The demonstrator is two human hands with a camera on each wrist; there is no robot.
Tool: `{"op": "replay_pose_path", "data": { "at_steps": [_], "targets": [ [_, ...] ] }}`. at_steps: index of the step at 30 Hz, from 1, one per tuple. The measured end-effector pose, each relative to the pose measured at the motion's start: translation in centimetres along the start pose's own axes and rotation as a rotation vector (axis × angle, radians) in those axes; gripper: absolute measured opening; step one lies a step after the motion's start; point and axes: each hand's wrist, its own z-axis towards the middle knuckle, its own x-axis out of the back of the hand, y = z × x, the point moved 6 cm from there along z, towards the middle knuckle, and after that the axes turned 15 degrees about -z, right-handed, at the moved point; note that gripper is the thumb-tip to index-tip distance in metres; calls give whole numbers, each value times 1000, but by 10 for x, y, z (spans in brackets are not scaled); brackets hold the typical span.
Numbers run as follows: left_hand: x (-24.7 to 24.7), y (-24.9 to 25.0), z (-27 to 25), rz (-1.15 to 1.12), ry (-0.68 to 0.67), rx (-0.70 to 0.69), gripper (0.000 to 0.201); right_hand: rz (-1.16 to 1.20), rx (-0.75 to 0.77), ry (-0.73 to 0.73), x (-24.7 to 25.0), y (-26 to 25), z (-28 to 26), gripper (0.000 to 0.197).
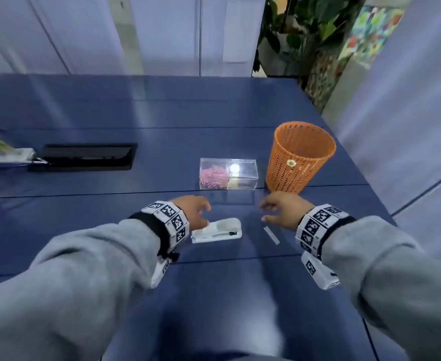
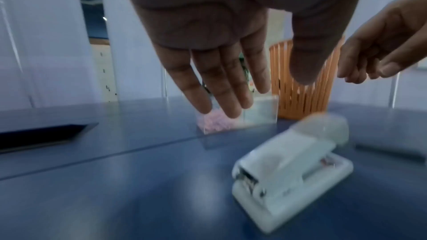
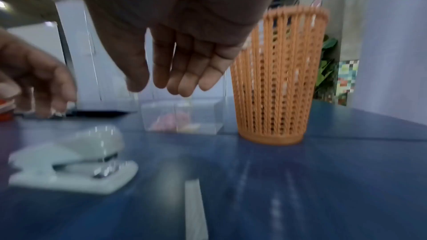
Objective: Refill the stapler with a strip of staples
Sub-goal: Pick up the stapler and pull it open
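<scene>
You wear a grey sweatshirt; its soft, loose sleeves [image 1: 84, 256] cover both arms down to the wrists. Around each wrist sits a white band [image 1: 171, 220] built from flat square facets, each printed with a black-and-white square marker. A black strap [image 1: 151, 225] lies just behind the left band, and a similar dark strap edges the right one [image 1: 321, 225]. Under each wrist hangs a white block [image 1: 318, 272] carrying another such marker. Your left hand [image 1: 193, 212] and right hand [image 1: 284, 209] are bare, with no gloves or rings visible.
</scene>
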Motion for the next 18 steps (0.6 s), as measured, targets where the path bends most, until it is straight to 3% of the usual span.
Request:
{"op": "replay_pose_path", "data": {
  "at_steps": [3, 7, 18],
  "targets": [
    [-15, 0, 17, 55, -70, 20, 48, -41, -25, -140, -27, -7, 12, 48],
    [-34, 7, 31, 76, -127, -11, 55, -23, 7, -207, -50, -22, 30, 58],
    [-51, 16, 42, 81, -149, -57, 36, 0, 30, -188, -69, -37, 55, 39]
  ]
}}
